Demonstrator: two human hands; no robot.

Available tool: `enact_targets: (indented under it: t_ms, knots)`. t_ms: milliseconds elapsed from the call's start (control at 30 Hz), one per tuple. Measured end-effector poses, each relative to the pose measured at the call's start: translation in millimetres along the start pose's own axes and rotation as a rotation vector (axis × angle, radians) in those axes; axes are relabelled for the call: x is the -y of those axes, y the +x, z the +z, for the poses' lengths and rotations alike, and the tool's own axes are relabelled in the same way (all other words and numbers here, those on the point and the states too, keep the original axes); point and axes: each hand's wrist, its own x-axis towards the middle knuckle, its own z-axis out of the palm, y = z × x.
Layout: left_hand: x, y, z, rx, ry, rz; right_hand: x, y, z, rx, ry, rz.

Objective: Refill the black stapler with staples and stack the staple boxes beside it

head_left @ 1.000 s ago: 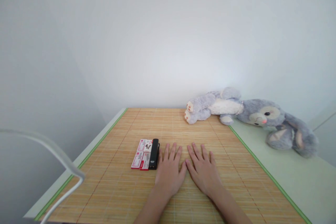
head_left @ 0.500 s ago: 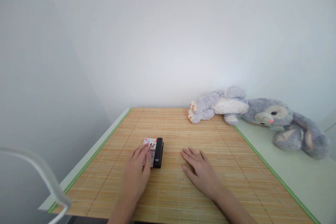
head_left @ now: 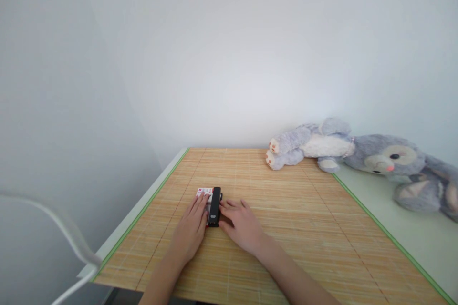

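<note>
A black stapler (head_left: 215, 207) lies lengthwise on the bamboo mat, next to a white and red printed card or pack (head_left: 205, 190) on its left. My left hand (head_left: 193, 226) rests over that pack with fingers stretched out, covering most of it. From the other side, my right hand (head_left: 240, 223) reaches to the stapler's right edge, its fingertips at or very near it. The fingers of the right hand are stretched and slightly apart, not wrapped round anything.
The bamboo mat (head_left: 286, 214) with green edging covers most of the pale table (head_left: 400, 228). A grey plush rabbit (head_left: 329, 145) lies along the back right by the wall. A white curved tube or cable (head_left: 73, 238) crosses the lower left.
My right hand has moved left across the mat to the stapler's right side. My left hand stays on the pack. The view has shifted slightly left.
</note>
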Motion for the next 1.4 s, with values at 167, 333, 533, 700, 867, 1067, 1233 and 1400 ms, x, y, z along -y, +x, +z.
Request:
enact_targets:
  t_ms: [167, 333, 533, 700, 867, 1067, 1233, 1400]
  knots:
    - [35, 0, -9.2, -0.027, 0.007, -0.009, 15, 21, 15, -0.005, 0.003, -0.026]
    - [40, 1, -10.8, -0.022, -0.039, -0.026, 15, 23, 23, -0.024, 0.008, -0.019]
    - [34, 1, -8.5, -0.020, -0.072, -0.015, 17, 19, 21, -0.038, 0.005, -0.003]
    - [36, 2, -8.6, -0.014, -0.096, -0.005, 20, 17, 18, -0.025, -0.009, 0.012]
    - [12, 4, -36.2, -0.266, -0.136, -0.161, 4, -4, 3, 0.008, -0.063, 0.100]
    - [-102, 23, -31.8, -0.121, -0.280, 0.038, -48, -58, -29, 0.006, -0.296, 0.438]
    - [-143, 44, 19.6, 0.089, -0.103, 0.072, -76, -89, -42, -0.043, -0.430, 0.516]
    - [-130, 46, 43.2, 0.135, 0.030, 0.030, -80, -95, -41, -0.088, -0.487, 0.551]
